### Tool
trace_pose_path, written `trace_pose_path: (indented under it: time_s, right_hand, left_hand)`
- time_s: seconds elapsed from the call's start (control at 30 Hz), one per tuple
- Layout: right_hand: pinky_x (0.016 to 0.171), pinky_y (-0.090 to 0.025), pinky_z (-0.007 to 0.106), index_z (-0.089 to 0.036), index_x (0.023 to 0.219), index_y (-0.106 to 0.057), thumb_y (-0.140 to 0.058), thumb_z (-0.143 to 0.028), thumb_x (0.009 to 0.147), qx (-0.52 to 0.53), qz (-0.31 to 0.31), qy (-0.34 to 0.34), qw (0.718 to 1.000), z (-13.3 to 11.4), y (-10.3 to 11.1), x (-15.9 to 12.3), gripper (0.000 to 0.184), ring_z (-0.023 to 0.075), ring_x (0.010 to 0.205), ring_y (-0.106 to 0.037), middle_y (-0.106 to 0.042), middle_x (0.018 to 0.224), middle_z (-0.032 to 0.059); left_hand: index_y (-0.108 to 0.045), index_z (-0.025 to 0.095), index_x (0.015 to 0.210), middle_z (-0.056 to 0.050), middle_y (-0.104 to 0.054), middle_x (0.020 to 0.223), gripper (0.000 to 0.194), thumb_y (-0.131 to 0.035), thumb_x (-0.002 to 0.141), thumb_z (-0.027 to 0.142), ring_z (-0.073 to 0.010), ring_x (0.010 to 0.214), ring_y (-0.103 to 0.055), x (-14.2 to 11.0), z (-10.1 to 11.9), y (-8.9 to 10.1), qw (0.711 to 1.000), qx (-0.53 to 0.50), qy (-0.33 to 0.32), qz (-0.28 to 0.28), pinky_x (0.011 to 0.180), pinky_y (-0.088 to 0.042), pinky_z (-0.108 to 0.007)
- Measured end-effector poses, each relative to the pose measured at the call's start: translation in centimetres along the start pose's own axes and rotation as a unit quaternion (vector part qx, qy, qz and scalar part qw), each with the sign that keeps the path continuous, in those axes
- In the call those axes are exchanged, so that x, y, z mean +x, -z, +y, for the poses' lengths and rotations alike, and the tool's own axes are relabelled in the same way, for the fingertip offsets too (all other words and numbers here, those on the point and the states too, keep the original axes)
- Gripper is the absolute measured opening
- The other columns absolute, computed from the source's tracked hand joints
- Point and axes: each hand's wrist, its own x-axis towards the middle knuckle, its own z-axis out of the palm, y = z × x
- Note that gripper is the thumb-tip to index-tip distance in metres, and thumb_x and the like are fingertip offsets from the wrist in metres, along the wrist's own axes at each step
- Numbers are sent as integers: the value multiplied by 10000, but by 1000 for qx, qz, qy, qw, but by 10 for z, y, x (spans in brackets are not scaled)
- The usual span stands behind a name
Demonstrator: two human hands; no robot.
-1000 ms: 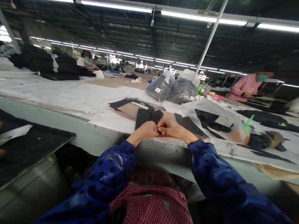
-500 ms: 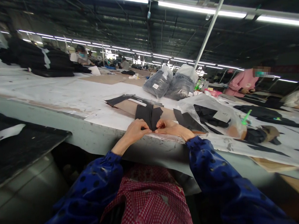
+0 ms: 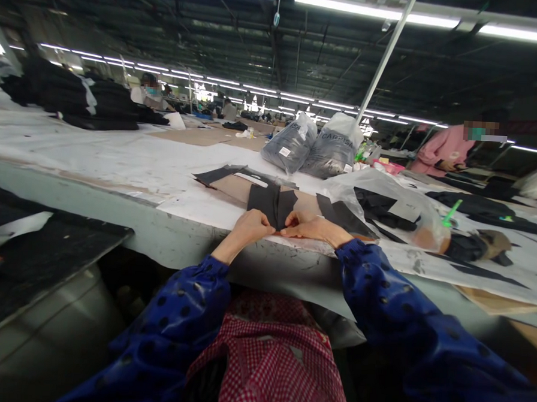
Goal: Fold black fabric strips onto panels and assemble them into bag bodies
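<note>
Left hand (image 3: 254, 225) and right hand (image 3: 312, 228) both pinch black fabric panel (image 3: 263, 202) at counter (image 3: 92, 204) near edge. Packed plastic bags (image 3: 332, 147) behind, clear bag (image 3: 341, 184) right, black fabric stack (image 3: 107, 101) far left.

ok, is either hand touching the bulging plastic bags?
No, the left hand and right hand are at the near edge of the black piece, with the bulging bags farther back.

dark fabric (image 3: 263, 202): partly hidden behind right grip (image 3: 310, 226) | right sleeve (image 3: 424, 326): cut off, right | apron (image 3: 282, 369): cut off, bottom
</note>
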Motion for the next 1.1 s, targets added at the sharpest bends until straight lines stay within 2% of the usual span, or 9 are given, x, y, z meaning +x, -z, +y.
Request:
trace_pose_path:
  time_s: [0.23, 0.33, 0.47, 0.63, 0.77, 0.87, 1.0, 1.1]
  right_hand:
    - [533, -378, 210, -166, 930, -579, -725, -364, 750, -29, -2, -25, 999, -15, 3, -3, 305, 124, 649, -548, -616, 747, -4]
    - [500, -354, 213, -163, 901, -571, -718, -325, 752, -46, -7, -43, 998, -24, 3, -4, 265, 116, 591, -522, -590, 689, -15]
    - [488, -320, 227, -159, 838, -592, -707, -363, 779, -69, -23, -45, 996, -36, 3, -4, 242, 112, 548, -478, -547, 606, -27]
    - [549, -333, 229, -152, 814, -601, -764, -296, 738, -100, 13, -32, 994, -41, 3, -3, 231, 122, 640, -492, -573, 686, -12]
    - [555, -340, 237, -185, 761, -600, -799, -408, 691, -108, 40, -45, 992, -34, 3, -4, 306, 143, 651, -509, -551, 650, -22]
    - [536, -336, 243, -203, 712, -604, -781, -470, 687, -93, 39, -55, 993, -26, 3, -4, 321, 145, 614, -508, -530, 597, -33]
    - [489, -299, 241, -189, 640, -583, -752, -405, 732, -33, 10, -58, 998, -22, 11, -4, 290, 118, 528, -448, -489, 534, -42]
    - [487, -319, 232, -174, 621, -538, -647, -317, 827, 44, 64, -44, 996, -26, 15, -9, 273, 100, 503, -433, -503, 546, -31]
  left_hand:
    - [-727, 160, 656, -45, -658, 608, 134, -635, 677, 255, -192, 650, -587, -1, 4, 2, 999, 44, -21, -14, 568, -370, -274]
    - [-730, 153, 678, -60, -679, 646, 128, -622, 672, 223, -200, 671, -603, 0, 6, 2, 998, 62, -30, -16, 596, -391, -275]
    - [-734, 151, 704, -75, -691, 687, 138, -627, 680, 236, -212, 688, -616, 1, 7, 2, 997, 73, -32, -21, 610, -405, -283]
    - [-730, 148, 715, -69, -683, 676, 146, -636, 683, 255, -211, 683, -615, -2, 10, 6, 996, 76, -29, -33, 586, -394, -277]
    - [-729, 143, 741, -67, -695, 705, 160, -621, 687, 249, -204, 694, -622, -3, 11, 7, 996, 71, -28, -36, 571, -388, -265]
    - [-726, 141, 750, -64, -697, 713, 159, -619, 676, 234, -198, 694, -620, -3, 9, 7, 997, 67, -26, -33, 568, -385, -259]
    - [-718, 141, 705, -55, -676, 670, 134, -615, 679, 222, -193, 671, -604, -3, 8, 7, 997, 58, -32, -33, 552, -362, -263]
    - [-708, 142, 662, -44, -644, 620, 117, -606, 674, 198, -185, 627, -579, -1, 10, 3, 997, 54, -34, -31, 547, -343, -273]
